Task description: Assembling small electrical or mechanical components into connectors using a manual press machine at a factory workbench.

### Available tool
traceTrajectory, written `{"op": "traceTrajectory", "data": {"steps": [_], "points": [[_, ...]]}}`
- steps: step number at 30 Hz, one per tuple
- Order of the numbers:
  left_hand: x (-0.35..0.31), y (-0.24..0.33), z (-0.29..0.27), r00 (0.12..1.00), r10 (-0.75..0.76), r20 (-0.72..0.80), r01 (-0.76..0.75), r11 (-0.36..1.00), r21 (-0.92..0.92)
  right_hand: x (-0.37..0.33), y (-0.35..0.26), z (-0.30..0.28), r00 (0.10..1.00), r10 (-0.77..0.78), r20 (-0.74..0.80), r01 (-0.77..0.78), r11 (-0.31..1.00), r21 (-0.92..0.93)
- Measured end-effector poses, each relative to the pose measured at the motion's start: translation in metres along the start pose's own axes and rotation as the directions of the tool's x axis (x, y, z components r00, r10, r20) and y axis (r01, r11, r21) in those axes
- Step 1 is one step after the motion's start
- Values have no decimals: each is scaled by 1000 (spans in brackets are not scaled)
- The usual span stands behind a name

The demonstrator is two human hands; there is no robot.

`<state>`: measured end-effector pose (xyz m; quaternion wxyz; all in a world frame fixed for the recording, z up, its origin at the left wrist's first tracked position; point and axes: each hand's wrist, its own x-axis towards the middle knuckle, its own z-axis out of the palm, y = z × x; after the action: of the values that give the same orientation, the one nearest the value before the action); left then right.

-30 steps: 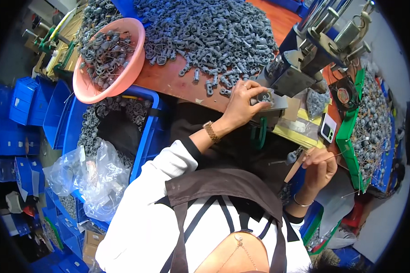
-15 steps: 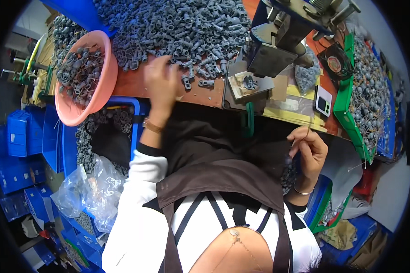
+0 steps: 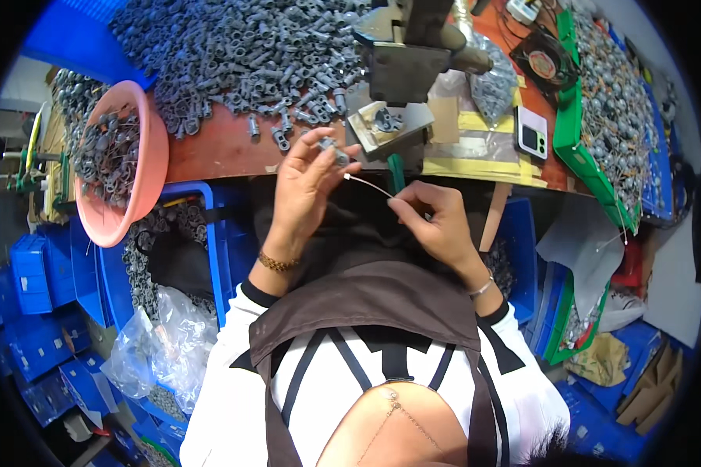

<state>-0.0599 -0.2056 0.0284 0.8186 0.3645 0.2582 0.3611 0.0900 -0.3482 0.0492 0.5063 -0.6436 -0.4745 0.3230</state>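
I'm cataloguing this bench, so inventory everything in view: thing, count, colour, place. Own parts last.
Table: one, red-brown, across the top
Loose fittings: uncountable, grey, heaped on the table
Basin: one, pink, at table's left
Press: one, dark, top centre
Fixture block: one, pale, below press
Clamp: one, green, table's front edge
Parts bag: one, clear, right of press
Smartphone: one, pale, table's right
Fan: one, black, beyond smartphone
Tray: one, green, right of smartphone
Tub: one, blue, left, below table edge
Crumpled plastic bag: at least one, clear, at tub
Storage bins: several, blue, lower left
Held fitting: one, grey, in left hand
Wire: one, white, from right hand toward left
Apron: one, dark brown, worn
Hands: two, bare, centre
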Motion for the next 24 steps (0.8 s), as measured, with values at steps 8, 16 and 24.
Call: {"op": "traceTrajectory", "data": {"steps": [8,16,24], "points": [[-1,-7,24,999,-48,-20,45,990,-136,10,-1,10,985,-80,-152,86,996,32],[-7,-15,31,999,-6,44,19,954,-298,10,-5,11,966,-141,-217,138,990,-29],[-9,-9,28,995,44,84,-30,987,-158,11,-11,11,963,-258,-70,258,966,-17]]}}
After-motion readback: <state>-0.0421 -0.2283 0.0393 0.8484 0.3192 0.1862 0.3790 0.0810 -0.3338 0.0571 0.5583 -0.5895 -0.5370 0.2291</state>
